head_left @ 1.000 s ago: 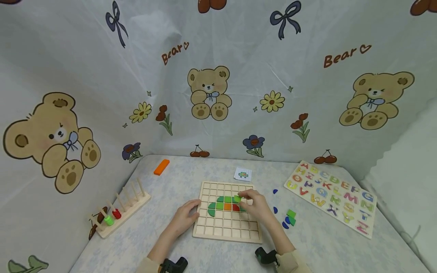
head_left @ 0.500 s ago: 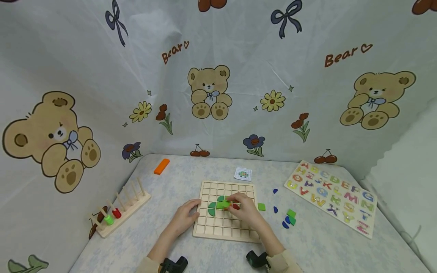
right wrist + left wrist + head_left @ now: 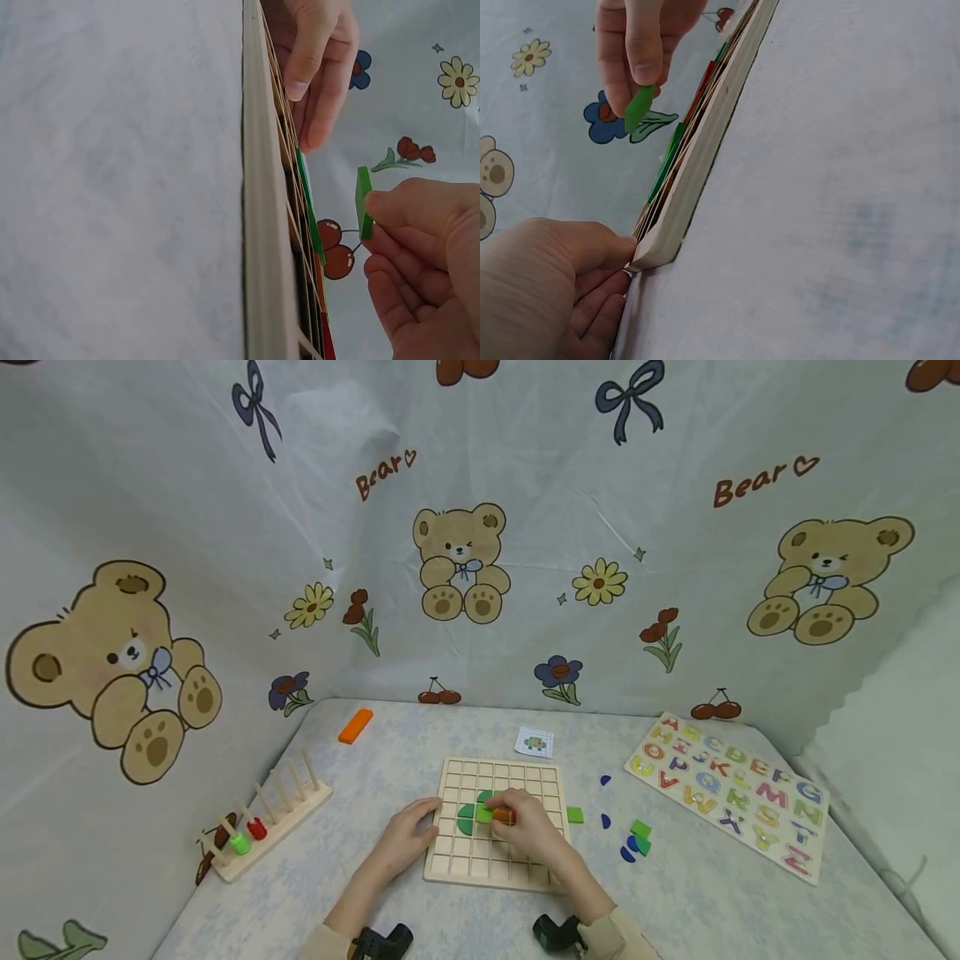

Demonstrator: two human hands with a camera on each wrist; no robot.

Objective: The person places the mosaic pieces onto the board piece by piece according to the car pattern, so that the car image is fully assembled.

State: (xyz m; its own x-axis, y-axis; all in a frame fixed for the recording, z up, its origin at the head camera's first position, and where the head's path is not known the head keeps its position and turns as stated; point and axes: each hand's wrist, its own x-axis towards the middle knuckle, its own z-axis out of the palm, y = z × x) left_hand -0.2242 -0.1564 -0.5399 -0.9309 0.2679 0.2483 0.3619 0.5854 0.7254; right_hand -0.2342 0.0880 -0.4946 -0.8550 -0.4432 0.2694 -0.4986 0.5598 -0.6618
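A wooden grid board (image 3: pixel 502 868) lies on the table, with green, orange and red pieces in its middle cells. My left hand (image 3: pixel 405 839) rests against the board's left edge, thumb and fingertips touching it. Over the middle of the board, my right hand (image 3: pixel 528 827) pinches a light green tile (image 3: pixel 364 202) between thumb and fingers. In the right wrist view the tile is on edge, apart from the board. Dark green quarter-round pieces (image 3: pixel 466 827) sit left of the right hand, which hides part of the pattern.
Right of the board lie a light green tile (image 3: pixel 575 814), blue half-rounds (image 3: pixel 605 821) and more green pieces (image 3: pixel 640 828). Behind it is a pattern card (image 3: pixel 535 742). An alphabet board (image 3: pixel 731 793), a peg stand (image 3: pixel 273 831) and an orange block (image 3: pixel 355 727) stand farther out.
My right hand has moved left across the board from its right part to the middle, holding a green tile. The green tile right of the board has come into view. The left hand stays put.
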